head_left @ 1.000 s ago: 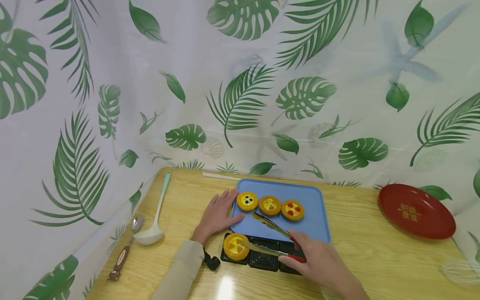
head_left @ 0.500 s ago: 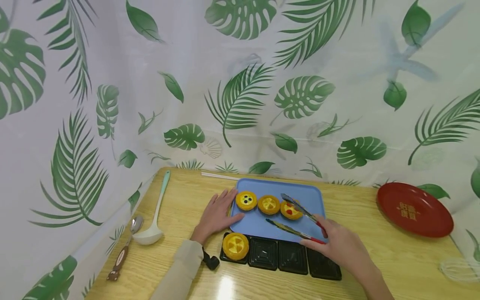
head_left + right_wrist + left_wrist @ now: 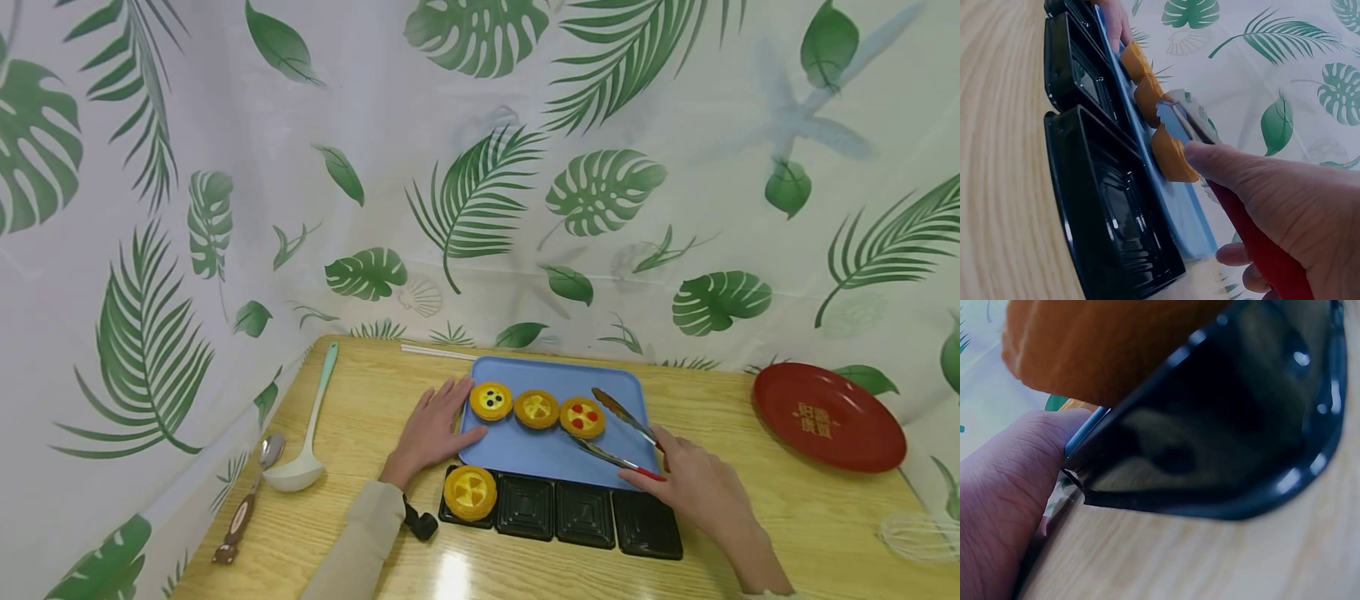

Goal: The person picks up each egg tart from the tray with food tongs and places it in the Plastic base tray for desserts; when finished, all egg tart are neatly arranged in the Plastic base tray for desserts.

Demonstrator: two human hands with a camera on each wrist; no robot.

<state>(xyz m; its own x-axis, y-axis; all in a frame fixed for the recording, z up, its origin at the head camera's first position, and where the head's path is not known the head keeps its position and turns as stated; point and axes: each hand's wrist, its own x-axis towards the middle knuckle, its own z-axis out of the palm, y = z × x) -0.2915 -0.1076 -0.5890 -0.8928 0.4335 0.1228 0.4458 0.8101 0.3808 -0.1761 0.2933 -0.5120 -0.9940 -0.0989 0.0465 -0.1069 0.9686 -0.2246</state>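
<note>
My right hand point(image 3: 705, 485) grips metal tongs point(image 3: 1244, 231) by their red handles, with the arms spread apart. The tongs' tips are over the blue tray point(image 3: 510, 454), either side of a red-dotted egg tart point(image 3: 582, 417); whether they touch it I cannot tell. To its left on the tray sit a plain-topped egg tart point(image 3: 536, 409) and one with dark dots point(image 3: 491, 402). My left hand point(image 3: 432, 429) rests at the tray's left edge, fingers extended, thumb over the rim. A larger tart point(image 3: 470, 492) sits in the leftmost compartment of a black compartment tray point(image 3: 585, 510).
A white ladle point(image 3: 300, 471) and a brown-handled spoon point(image 3: 240, 517) lie at the left. White chopsticks point(image 3: 435, 352) lie behind the tray. A red oval plate point(image 3: 828, 417) and a white whisk point(image 3: 918, 536) are at the right. A leaf-patterned curtain point(image 3: 480, 167) borders the table.
My right hand has moved right and slightly back with the tongs, from over the black compartments to around the red-dotted egg tart. The left hand has stayed put.
</note>
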